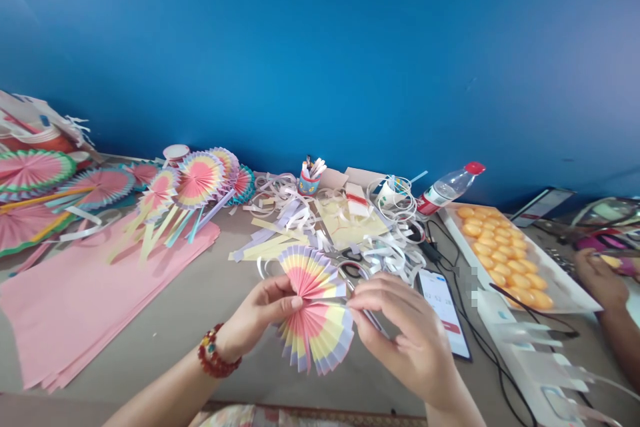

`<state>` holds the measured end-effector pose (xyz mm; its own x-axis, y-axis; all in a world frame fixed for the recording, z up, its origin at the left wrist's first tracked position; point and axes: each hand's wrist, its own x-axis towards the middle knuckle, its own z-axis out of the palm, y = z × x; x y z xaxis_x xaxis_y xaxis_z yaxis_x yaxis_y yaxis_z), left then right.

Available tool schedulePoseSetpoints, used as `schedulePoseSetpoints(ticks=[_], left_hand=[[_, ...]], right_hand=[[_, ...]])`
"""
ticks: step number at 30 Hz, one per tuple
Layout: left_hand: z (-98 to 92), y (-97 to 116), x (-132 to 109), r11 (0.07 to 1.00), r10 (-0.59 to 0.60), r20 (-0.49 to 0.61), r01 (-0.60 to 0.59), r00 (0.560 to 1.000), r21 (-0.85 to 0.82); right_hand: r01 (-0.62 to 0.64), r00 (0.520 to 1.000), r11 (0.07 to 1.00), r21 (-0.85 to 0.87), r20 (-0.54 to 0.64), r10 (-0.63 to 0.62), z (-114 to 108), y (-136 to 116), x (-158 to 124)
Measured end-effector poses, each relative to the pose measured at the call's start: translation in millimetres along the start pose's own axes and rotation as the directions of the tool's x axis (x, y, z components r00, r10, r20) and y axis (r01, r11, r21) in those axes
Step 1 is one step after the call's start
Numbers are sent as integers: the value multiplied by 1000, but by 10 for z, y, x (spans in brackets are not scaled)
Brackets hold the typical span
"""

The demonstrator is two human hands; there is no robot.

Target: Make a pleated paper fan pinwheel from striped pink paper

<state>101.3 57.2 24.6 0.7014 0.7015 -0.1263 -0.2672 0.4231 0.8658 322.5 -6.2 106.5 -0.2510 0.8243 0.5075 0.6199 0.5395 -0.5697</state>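
Observation:
A pleated paper fan in pink, yellow and lilac is spread almost into a full circle, with a narrow gap on its right side. My left hand pinches it at the centre between thumb and fingers. At the gap, the closed fingertips of my right hand grip the fan's right edge. Partly hidden behind the fan and my right hand lie scissors. Paper strips in white, yellow and lilac are heaped just beyond the fan.
Pink paper sheets and finished paper fans lie left. Behind are a pen cup and a tilted bottle. Rightward are a phone, a power strip, a tray of yellow-orange pieces and another person's hand.

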Motion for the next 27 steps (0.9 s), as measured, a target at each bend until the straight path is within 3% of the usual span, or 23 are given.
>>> schedulePoseSetpoints(ticks=[6, 11, 27], left_hand=[[-14, 1, 8, 1000, -14, 39, 13, 999, 14], [7, 27, 0, 1000, -30, 71, 29, 997, 10], [10, 16, 11, 1000, -10, 73, 11, 997, -14]], right_hand=[[114, 994, 975, -192, 17, -112, -40, 23, 4], [222, 974, 961, -165, 90, -209, -85, 52, 9], [121, 992, 992, -19, -35, -122, -1, 6, 54]])
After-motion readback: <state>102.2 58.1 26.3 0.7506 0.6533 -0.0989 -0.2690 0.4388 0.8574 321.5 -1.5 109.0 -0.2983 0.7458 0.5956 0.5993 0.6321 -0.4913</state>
